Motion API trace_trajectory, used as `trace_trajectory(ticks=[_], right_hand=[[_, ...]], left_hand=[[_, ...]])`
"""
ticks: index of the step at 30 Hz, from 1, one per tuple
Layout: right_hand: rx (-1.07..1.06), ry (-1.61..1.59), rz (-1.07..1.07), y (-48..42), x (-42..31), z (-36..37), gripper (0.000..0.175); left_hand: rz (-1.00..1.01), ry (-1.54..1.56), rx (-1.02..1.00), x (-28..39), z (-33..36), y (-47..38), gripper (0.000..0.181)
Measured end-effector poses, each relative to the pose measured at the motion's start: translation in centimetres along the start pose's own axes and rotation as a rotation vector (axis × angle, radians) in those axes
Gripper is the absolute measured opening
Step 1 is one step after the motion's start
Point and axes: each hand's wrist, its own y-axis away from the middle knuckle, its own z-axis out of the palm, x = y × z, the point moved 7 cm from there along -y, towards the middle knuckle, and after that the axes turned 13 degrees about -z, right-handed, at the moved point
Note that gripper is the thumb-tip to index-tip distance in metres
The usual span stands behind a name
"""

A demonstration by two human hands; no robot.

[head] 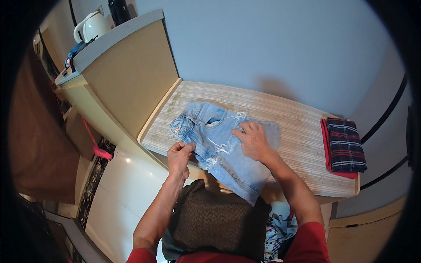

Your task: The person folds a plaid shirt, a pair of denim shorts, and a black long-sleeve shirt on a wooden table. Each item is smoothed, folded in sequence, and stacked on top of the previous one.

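Observation:
Light blue ripped denim jeans [204, 115], folded over in part, lie on a wood-grain bench top [296, 141], with the lower part hanging over the front edge. Frayed white threads show at several tears. My left hand [179, 157] pinches the near edge of the denim beside the waistband, thumb against fingers. My right hand [253, 141] rests on top of the jeans near a frayed tear, its fingers bent; whether they grip the cloth I cannot tell.
At the bench's right end lie a folded dark plaid cloth [347, 144] and a red cloth [348, 175] under it. A raised cabinet panel [131, 69] bounds the left side, with a white kettle [95, 26] on top. Printed clothes [279, 230] lie below the bench.

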Motion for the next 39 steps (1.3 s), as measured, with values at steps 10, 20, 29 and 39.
trace_trajectory(ticks=[10,20,29,39], right_hand=[[0.040,0.006,0.031,0.2,-0.3,0.1,0.046],[0.059,-0.117,0.071,0.8,1.1,0.4,0.046],[0.556,-1.443,0.597,5.3,10.2,1.1,0.033],[0.141,-1.305,0.819,6.2,7.5,-5.2,0.046]], left_hand=[[-0.372,0.379,-0.144,-1.0,4.0,-0.4,0.020],[0.704,-0.522,-0.318,5.7,10.1,7.1,0.028],[1.221,-1.199,-0.559,1.8,12.0,14.2,0.062],[0.952,-0.930,-0.263,-0.4,7.9,12.2,0.083]])
